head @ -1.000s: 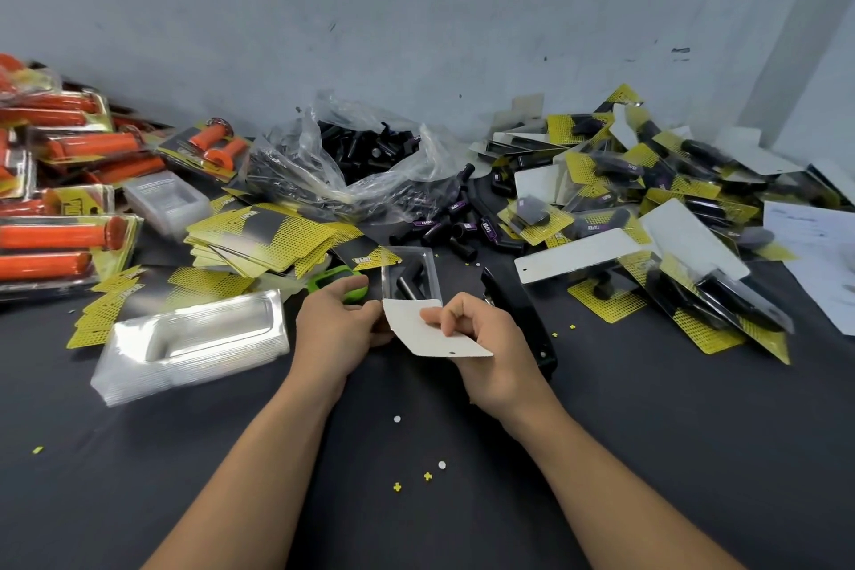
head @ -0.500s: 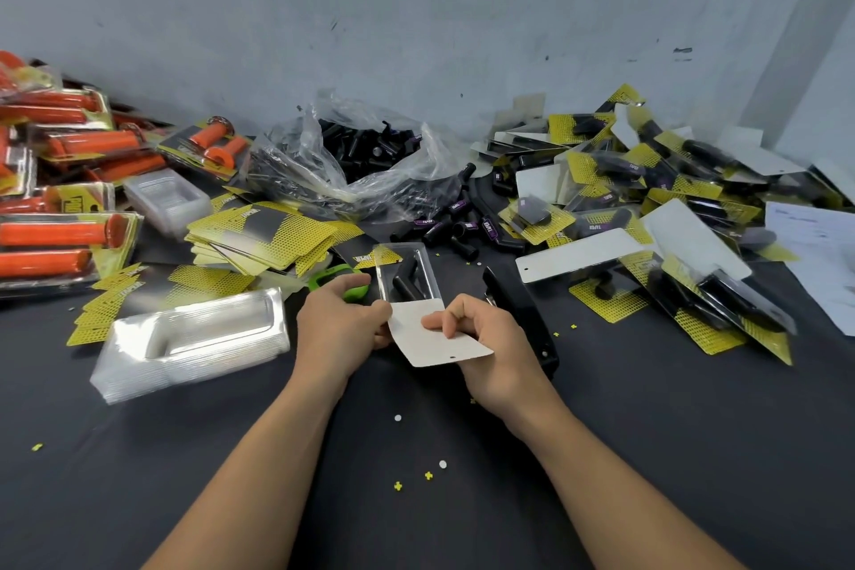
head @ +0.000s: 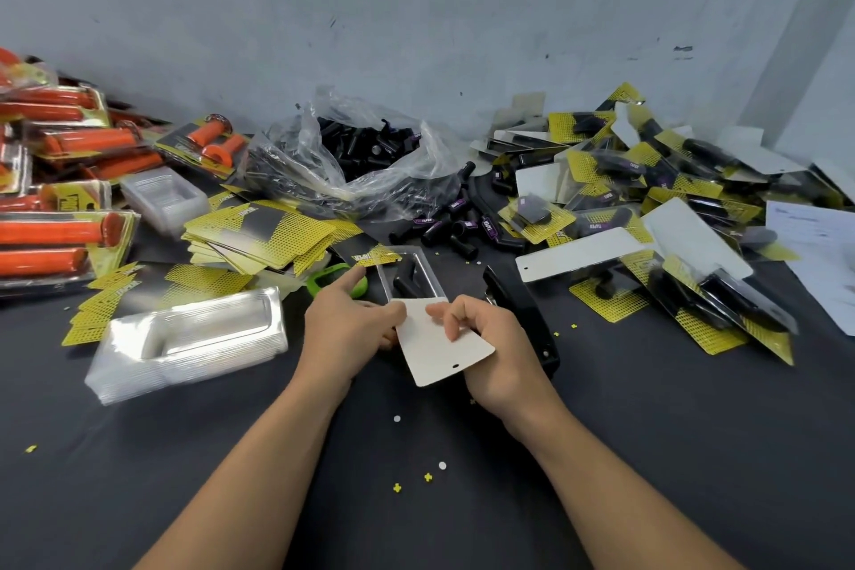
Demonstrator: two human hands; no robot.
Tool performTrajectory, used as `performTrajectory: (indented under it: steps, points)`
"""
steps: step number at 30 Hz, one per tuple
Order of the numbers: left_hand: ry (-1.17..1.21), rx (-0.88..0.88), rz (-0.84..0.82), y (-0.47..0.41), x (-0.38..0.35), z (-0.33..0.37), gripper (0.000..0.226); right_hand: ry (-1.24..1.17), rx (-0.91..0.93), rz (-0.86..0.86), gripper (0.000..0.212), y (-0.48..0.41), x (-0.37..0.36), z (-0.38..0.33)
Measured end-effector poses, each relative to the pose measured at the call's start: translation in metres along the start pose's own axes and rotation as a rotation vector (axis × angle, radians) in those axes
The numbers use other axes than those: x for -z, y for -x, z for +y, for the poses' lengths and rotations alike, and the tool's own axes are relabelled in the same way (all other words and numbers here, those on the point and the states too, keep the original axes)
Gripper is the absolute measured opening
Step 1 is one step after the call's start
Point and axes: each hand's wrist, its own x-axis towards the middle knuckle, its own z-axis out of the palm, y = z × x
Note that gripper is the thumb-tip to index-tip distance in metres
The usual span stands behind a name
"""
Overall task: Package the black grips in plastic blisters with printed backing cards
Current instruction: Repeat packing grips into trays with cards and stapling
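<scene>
- Holding the backing card (head: 439, 347) white side up, both hands work at its far end, where it meets the near end of the clear blister (head: 428, 273) lying on the dark table (head: 647, 454).
- The left hand (head: 351, 329) pinches the card's left edge between thumb and curled fingers, with the index finger stretched out toward the blister's corner. The right hand (head: 490, 352) pinches the card near its right side with thumb and curled fingers.
- The black grips (head: 407, 285) sit in the blister's pocket, 2 of them by the look of it, though glare makes the count unsure.
- Judged step: feeding the card into the blister's edges, with most of the card not yet in.
- Risk 1: the card's corners miss the plastic edges and ride over them, because the card sits slightly askew to the blister.
- Risk 2: the push shoves the blister away, since no finger plainly pins it down, and the grips could tip out.
- Risk 3: a hard pinch creases the thin card.
- Risk 4: the black stapler (head: 523, 315) just beside the right hand and the green object (head: 333, 280) near the left index finger crowd the spot and could snag a corner.
- Farther off lie the bag of loose grips (head: 365, 153), a stack of empty blisters (head: 185, 338) and finished packs (head: 671, 245).
</scene>
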Motion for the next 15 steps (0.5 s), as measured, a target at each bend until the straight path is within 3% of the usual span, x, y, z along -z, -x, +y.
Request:
performTrajectory:
  steps: [5, 9, 12, 14, 15]
  points:
    - [0.128, 0.096, -0.145, -0.006, 0.005, 0.001, 0.047, 0.02, -0.037, -0.011, 0.012, 0.005, 0.003, -0.006]
    - [0.237, 0.16, -0.094, -0.008, 0.004, 0.001, 0.027, -0.308, -0.156, 0.072, 0.049, 0.009, -0.001, -0.014]
    - [0.297, 0.184, -0.033, -0.01, 0.003, 0.0, 0.018, -0.53, -0.327, 0.087, 0.024, 0.012, -0.002, -0.021]
    - [0.259, 0.168, -0.017, -0.01, 0.002, 0.0, 0.017, -0.543, -0.384, 0.049, 0.034, 0.013, -0.001, -0.021]
    - [0.245, 0.154, -0.018, -0.01, 0.001, 0.0, 0.017, -0.507, -0.372, 0.029, 0.026, 0.01, 0.0, -0.016]
